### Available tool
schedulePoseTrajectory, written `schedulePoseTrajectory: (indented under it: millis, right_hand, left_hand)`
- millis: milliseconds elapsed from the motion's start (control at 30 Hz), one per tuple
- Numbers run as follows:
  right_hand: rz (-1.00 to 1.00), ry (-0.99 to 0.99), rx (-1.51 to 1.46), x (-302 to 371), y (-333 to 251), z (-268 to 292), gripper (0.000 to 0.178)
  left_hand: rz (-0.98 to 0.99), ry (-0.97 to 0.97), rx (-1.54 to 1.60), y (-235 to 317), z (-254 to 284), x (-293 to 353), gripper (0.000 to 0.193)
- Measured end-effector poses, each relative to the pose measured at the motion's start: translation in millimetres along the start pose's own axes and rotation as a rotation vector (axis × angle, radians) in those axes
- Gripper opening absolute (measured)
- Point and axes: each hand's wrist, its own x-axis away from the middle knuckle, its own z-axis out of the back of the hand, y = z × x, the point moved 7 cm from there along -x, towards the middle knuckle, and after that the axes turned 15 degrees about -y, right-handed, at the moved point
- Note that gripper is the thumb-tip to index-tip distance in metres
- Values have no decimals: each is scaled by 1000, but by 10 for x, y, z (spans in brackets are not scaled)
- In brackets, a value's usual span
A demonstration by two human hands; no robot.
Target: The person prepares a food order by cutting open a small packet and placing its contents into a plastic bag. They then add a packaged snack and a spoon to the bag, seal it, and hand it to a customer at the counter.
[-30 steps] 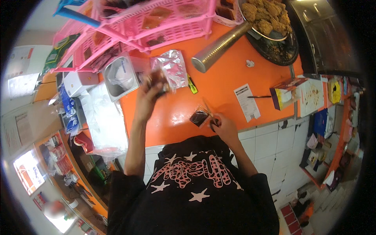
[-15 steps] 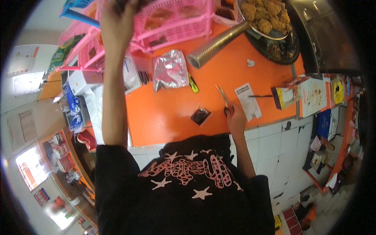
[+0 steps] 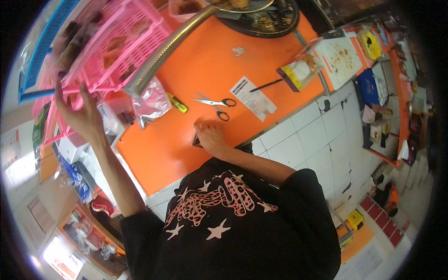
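Note:
My right hand (image 3: 211,136) lies low over the orange counter (image 3: 158,154), its fingers closed on a small dark sachet (image 3: 196,142) that they mostly cover. Just beyond it, a pair of scissors (image 3: 215,102) rests with spread blades and black handles. My left hand (image 3: 85,119) is raised beside the pink plastic basket rack (image 3: 156,30), fingers apart and nothing in the palm. Several packets sit in the rack; dark items in its upper part (image 3: 77,39) are blurred.
A silver foil pouch (image 3: 153,105) and a yellow-green highlighter (image 3: 177,103) lie near a shiny roll (image 3: 172,49). Right of the scissors are a printed slip (image 3: 254,100), a dark pen (image 3: 267,85) and an open carton (image 3: 298,72). Fried food (image 3: 235,3) stands at the far edge.
The scissors have left my right hand and lie on the counter; that hand has moved left onto the sachet. My left hand has drawn back from inside the rack. The view has shifted and turned.

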Motion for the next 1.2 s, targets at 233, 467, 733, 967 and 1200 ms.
schedulePoseTrajectory:
  millis: [233,467,733,967,1200]
  right_hand:
    - [-213,-147,-1274,725,968,1072,25]
    - [-415,147,-1039,1309,3223,2508,34]
    - [-234,457,-670,1185,3399,3121,48]
    - [-397,103,-667,2002,3787,2468,27]
    - [-473,-225,-720,2489,4377,1606,35]
  left_hand:
    - [384,-192,272,-469,-257,1518,42]
    - [792,-618,524,337,-1281,2867,37]
    - [560,-282,206,-260,-1866,1601,40]
    - [52,-185,-306,-1135,-2498,503,44]
    - [339,-183,-81,-350,-2488,903,44]
